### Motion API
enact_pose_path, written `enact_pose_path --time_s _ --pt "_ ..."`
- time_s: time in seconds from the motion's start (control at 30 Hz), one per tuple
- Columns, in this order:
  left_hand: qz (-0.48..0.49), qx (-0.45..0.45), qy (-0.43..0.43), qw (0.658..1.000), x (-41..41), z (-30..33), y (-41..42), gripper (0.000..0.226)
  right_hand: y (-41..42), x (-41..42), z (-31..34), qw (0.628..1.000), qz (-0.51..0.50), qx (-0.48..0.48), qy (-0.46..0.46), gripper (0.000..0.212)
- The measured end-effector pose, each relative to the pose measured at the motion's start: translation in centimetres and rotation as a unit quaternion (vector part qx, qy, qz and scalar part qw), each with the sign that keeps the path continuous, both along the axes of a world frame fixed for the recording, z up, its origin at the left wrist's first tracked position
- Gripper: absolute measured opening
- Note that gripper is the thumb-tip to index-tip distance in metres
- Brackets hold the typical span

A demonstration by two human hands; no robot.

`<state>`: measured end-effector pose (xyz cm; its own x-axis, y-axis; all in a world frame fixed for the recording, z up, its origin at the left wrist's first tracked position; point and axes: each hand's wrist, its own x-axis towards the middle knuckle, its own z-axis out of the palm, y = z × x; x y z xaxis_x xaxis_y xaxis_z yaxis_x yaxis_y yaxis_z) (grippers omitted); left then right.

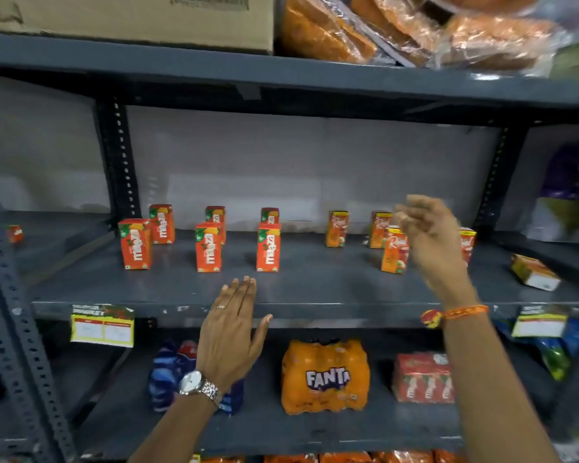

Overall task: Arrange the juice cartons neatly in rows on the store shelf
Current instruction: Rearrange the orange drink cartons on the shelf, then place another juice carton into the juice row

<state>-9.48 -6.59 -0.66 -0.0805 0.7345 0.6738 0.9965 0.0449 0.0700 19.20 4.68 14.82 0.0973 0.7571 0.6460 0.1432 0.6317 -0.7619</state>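
Several small orange juice cartons stand upright in two rows on the grey metal shelf (315, 295). Red Maaza cartons (208, 247) fill the left half, orange Real cartons (337, 228) the right half. One carton (534, 272) lies on its side at the far right. My left hand (231, 329), with a ring and a wristwatch, hovers flat and open over the shelf's front edge, holding nothing. My right hand (432, 238) is raised, blurred, fingers apart, in front of the right-hand cartons, partly hiding one (468, 243) behind it; it touches nothing that I can see.
A cardboard box (131, 18) and wrapped orange packets (415, 31) sit on the shelf above. Below are a Fanta pack (325, 375), a blue bottle pack (168, 372) and a red carton pack (423, 379). Price tags (102, 325) hang on the shelf edge. Slotted uprights (117, 155) flank the bay.
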Motion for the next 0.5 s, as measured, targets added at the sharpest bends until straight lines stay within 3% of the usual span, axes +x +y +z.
enact_pose_path --time_s 0.17,0.33,0.4,0.5 --pt "-0.014 -0.007 0.023 1.000 3.9 0.0 2.0 0.069 4.2 12.5 -1.2 0.978 -0.204 -0.033 0.029 0.021" --pt "-0.010 -0.007 0.023 1.000 5.8 -0.5 3.4 0.070 8.1 21.5 -3.1 0.908 -0.380 -0.133 -0.120 0.032" --pt "-0.004 -0.004 0.025 1.000 5.7 -0.7 3.8 0.068 9.4 23.4 -3.5 0.873 -0.410 -0.186 -0.189 0.042" --pt "-0.004 0.006 0.021 1.000 5.6 -1.2 4.1 0.064 10.3 24.1 -3.5 0.832 -0.407 -0.303 -0.223 0.065"
